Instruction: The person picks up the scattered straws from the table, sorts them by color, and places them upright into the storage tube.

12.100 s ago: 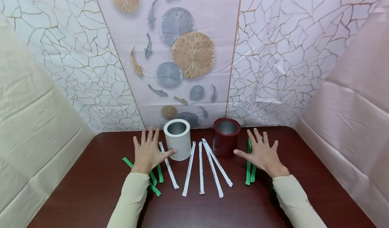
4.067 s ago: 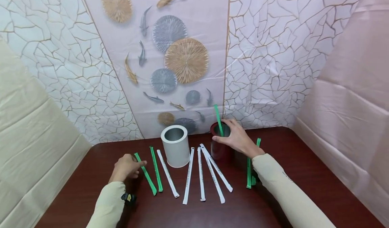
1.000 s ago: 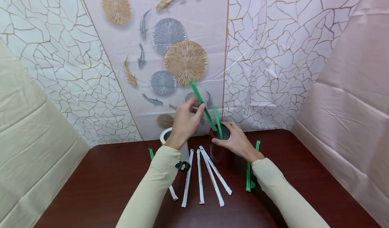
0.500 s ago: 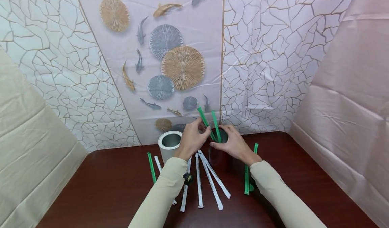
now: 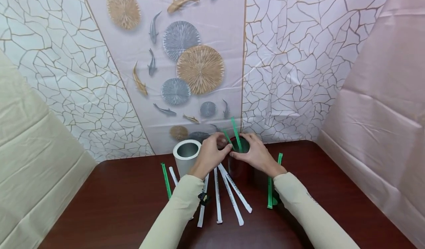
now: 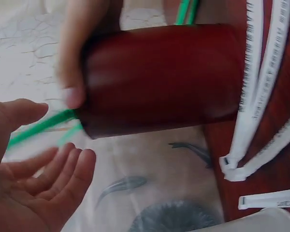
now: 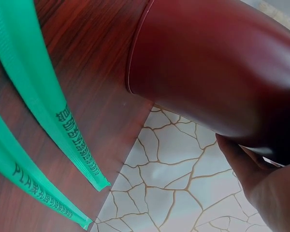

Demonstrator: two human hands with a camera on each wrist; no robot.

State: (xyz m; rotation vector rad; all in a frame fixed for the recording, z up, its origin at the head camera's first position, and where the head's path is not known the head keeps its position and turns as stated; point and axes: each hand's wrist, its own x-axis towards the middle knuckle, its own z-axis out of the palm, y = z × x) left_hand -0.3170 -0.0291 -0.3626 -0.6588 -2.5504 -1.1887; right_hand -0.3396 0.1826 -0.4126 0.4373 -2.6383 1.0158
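My right hand [image 5: 257, 154] grips the dark red can [image 6: 164, 79] around its rim; the can stands upright near the back of the table. Two green paper-wrapped straws [image 5: 236, 134] lean out of its mouth, the left one [image 5: 227, 135] sticking up less. Beside that lower straw is my left hand [image 5: 212, 154], at the can's left rim. In the left wrist view, its thumb and fingers are spread apart, with a green straw [image 6: 43, 127] passing between them. The straws' lower ends are hidden inside the can.
A white can [image 5: 180, 164] stands to the left, partly behind my left hand. Several white wrapped straws [image 5: 217, 201] lie in front of the cans. One green straw [image 5: 166, 180] lies at the left; more green straws [image 7: 43, 92] lie right of the red can.
My left hand has carried a green straw from the table's left side to the red can, lowered it in and spread its fingers. The right hand stays on the can's rim.
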